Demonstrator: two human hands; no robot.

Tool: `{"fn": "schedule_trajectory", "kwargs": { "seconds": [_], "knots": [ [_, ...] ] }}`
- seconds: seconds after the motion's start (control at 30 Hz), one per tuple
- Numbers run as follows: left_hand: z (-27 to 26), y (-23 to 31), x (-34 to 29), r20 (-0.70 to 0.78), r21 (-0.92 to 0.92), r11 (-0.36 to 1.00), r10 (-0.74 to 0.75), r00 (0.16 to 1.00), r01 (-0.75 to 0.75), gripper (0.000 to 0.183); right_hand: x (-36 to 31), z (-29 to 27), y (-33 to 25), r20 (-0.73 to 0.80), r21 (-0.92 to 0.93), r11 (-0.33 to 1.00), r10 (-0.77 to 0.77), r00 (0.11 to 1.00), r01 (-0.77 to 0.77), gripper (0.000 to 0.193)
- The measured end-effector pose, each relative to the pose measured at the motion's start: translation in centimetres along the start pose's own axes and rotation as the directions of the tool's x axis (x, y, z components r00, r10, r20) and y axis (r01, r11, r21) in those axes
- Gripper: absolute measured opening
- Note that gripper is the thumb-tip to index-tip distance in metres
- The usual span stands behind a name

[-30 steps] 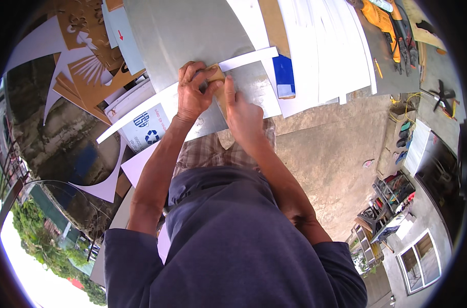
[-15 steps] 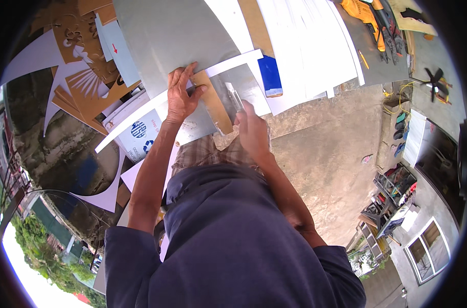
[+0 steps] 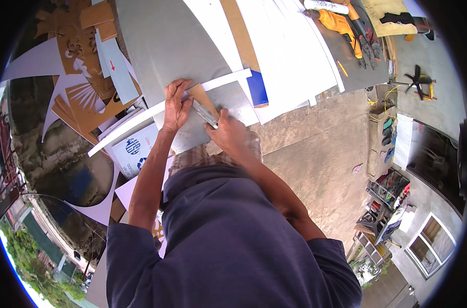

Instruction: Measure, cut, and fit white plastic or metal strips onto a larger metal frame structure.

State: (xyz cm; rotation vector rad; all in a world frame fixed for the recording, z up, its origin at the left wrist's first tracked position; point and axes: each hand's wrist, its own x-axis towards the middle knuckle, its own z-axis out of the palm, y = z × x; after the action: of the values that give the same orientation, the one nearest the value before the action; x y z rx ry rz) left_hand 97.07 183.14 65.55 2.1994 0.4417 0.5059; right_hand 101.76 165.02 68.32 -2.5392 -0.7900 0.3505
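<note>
2 hands (image 3: 229, 132), 1 knife (image 3: 204, 112)

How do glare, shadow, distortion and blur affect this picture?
Head view: edges curve toward the black rim; lower-left light burns out; white sheets look washed out; the right-hand opening is deep in shadow; left hand, right hand and silvery cutter look fairly clear.

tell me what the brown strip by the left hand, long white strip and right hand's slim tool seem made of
Brown strip by the left hand: perhaps fibreboard or faced sheet; its face is flat, tan and matte.
Long white strip: probably plastic sheet or card; smooth and evenly white.
Slim tool in the right hand: likely metal, at least partly, from its silvery grey look.
</note>
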Motion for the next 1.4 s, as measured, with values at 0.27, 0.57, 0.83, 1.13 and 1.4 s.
{"fn": "schedule_trajectory", "kwargs": {
  "seconds": [0.27,0.57,0.83,1.13,1.4],
  "knots": [
    [-0.2,-0.4,-0.6,-0.004,0.009,0.998,0.056,0.998,-0.056,0.046,2.2,-3.3,3.7,-0.150,-0.215,0.976,-0.071,0.986,0.038,0.053],
    [0.6,-0.1,-0.8,-0.103,0.135,0.987,0.102,0.989,-0.088,0.030,6.6,-9.8,6.9,0.051,0.244,0.959,0.133,0.990,-0.142,0.035],
    [1.5,-0.4,-1.1,-0.143,0.253,0.965,0.103,0.984,-0.064,0.033,5.5,-2.9,2.1,0.299,0.309,0.947,-0.007,0.954,-0.090,0.036],
    [1.4,-0.4,-1.2,-0.129,0.222,0.973,0.089,0.988,-0.059,0.030,4.8,-0.8,1.4,0.215,0.159,0.987,-0.004,0.977,-0.031,0.033],
    [1.4,-0.4,-1.2,-0.117,0.231,0.971,0.084,0.990,-0.056,0.031,4.7,-1.4,0.7,0.261,0.199,0.976,0.035,0.965,-0.089,0.028]
  ]
}}
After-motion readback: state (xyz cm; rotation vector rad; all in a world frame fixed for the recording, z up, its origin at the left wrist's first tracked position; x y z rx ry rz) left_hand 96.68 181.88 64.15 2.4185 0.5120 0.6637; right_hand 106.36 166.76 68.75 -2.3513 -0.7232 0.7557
